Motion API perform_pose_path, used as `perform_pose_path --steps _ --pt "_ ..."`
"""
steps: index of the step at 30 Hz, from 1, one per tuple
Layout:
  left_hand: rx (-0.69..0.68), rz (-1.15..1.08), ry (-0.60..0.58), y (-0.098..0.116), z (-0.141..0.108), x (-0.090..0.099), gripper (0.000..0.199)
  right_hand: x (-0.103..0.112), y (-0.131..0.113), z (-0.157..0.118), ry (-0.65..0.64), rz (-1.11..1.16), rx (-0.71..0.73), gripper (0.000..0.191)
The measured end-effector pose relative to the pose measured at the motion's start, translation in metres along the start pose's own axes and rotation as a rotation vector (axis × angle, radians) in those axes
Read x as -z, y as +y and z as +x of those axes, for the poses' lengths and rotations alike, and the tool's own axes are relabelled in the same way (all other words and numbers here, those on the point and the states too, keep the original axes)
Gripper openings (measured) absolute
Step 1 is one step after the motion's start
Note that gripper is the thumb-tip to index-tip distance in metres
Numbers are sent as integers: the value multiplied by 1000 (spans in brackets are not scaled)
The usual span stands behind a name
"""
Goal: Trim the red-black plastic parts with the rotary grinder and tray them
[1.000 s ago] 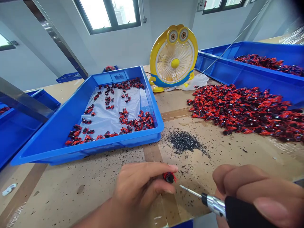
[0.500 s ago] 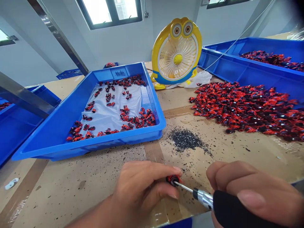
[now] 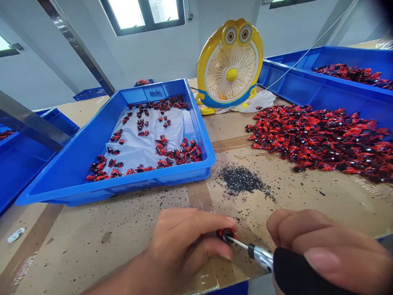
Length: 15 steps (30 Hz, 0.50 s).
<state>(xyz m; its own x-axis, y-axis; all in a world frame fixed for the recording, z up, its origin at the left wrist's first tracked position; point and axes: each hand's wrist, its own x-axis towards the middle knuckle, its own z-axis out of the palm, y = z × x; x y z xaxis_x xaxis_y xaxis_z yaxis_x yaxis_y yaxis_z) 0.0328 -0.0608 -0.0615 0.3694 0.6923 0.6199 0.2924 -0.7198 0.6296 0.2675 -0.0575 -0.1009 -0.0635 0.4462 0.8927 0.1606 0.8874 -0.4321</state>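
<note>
My left hand (image 3: 184,241) pinches a small red and black part (image 3: 226,234) between thumb and fingers, low over the cardboard-covered table (image 3: 123,229). My right hand (image 3: 325,246) grips the black handle of a pick tool (image 3: 294,272). Its thin metal tip (image 3: 239,244) is stuck into the open end of the part. A large heap of the same red and black parts (image 3: 322,139) lies at the right. A blue tray (image 3: 76,176) lined with clear plastic holds several scattered parts.
A small mound of black shavings (image 3: 241,180) lies in front of the tray, with specks all over the cardboard. A yellow cartoon desk fan (image 3: 230,65) stands at the back. More blue trays stand at the right (image 3: 307,90) and far left (image 3: 18,164). Metal bars (image 3: 27,127) cross the left.
The tool tip was apart from the part a second ago. It has moved left into the part's open end. My left hand has shifted slightly right with the part.
</note>
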Motion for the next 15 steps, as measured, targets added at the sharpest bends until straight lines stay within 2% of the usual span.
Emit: perform_pose_path --steps 3,11,15 --pt "7 3 -9 1 0 -1 22 -2 0 2 22 -6 5 22" --pt "28 2 -26 2 -2 -1 20 9 -6 5 -117 -87 2 24" --pt "19 22 -29 1 -2 0 21 7 -3 3 -44 -28 -19 24"
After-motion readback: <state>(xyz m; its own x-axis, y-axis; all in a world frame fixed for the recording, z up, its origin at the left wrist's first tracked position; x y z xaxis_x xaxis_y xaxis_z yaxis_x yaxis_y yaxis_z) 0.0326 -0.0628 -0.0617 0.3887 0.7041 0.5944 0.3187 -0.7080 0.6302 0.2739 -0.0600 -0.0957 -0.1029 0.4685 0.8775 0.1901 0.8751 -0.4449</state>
